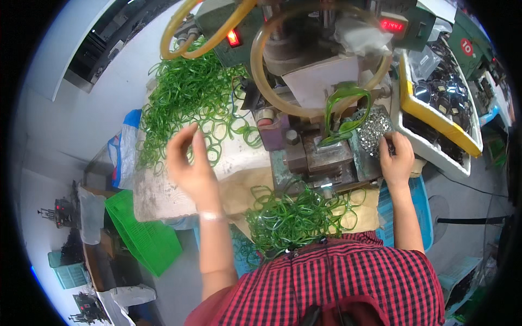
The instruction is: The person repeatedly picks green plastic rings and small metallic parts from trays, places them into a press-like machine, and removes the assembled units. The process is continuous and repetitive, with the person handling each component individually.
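My left hand [191, 169] is raised over the pale worktop, thumb and fingers apart, with nothing visible in it. Just beyond it lie scattered glossy green plastic loops [209, 117]. At the right, my right hand [398, 158] is closed in a pinch beside a heap of small silver metal pieces [373, 132]; what its fingertips hold, if anything, is too small to make out. Between the hands stands a bench press [326, 155] with a metal block. A larger green loop [348, 126] leans upright on it. Another tangle of green loops [296, 217] lies close to my body.
A big pile of green loops [185, 87] covers the far left of the worktop [163, 190]. Yellowish hoses [260, 70] curve in front of the press. White foam boxes [446, 127] with dark parts stand at the right. A green crate [144, 231] and a blue basket [421, 209] sit lower down.
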`<action>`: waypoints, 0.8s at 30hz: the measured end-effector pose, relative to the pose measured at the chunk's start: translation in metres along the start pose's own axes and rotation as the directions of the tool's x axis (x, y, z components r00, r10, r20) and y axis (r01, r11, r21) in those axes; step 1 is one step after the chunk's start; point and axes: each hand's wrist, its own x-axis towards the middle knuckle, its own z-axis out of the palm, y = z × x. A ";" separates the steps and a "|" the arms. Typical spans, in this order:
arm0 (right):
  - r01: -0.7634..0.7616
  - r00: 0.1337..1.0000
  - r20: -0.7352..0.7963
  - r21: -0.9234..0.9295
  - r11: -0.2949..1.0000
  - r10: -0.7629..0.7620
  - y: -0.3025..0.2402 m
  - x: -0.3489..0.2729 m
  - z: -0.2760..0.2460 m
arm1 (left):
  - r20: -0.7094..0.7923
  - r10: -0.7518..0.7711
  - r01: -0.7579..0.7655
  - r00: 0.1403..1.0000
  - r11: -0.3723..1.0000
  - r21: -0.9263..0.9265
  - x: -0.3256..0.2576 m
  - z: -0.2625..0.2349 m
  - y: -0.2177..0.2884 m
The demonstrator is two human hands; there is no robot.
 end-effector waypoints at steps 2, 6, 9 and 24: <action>0.041 0.999 -0.004 0.060 0.997 -0.041 -0.010 0.006 0.006 | 0.148 0.062 -0.087 0.987 0.981 0.171 0.024 0.010 -0.046; 0.028 0.998 0.045 0.194 0.981 -0.038 -0.027 0.015 0.016 | 0.309 -0.014 -0.151 0.951 0.849 0.506 0.024 0.072 -0.149; -0.077 0.995 0.067 0.149 0.986 0.068 -0.016 0.008 0.016 | 0.370 -0.295 -0.087 0.881 0.667 0.740 0.004 0.108 -0.179; -0.171 0.979 0.184 0.478 0.861 0.092 -0.058 0.002 -0.052 | 0.437 -0.445 0.607 0.782 0.702 -0.371 -0.012 0.000 -0.060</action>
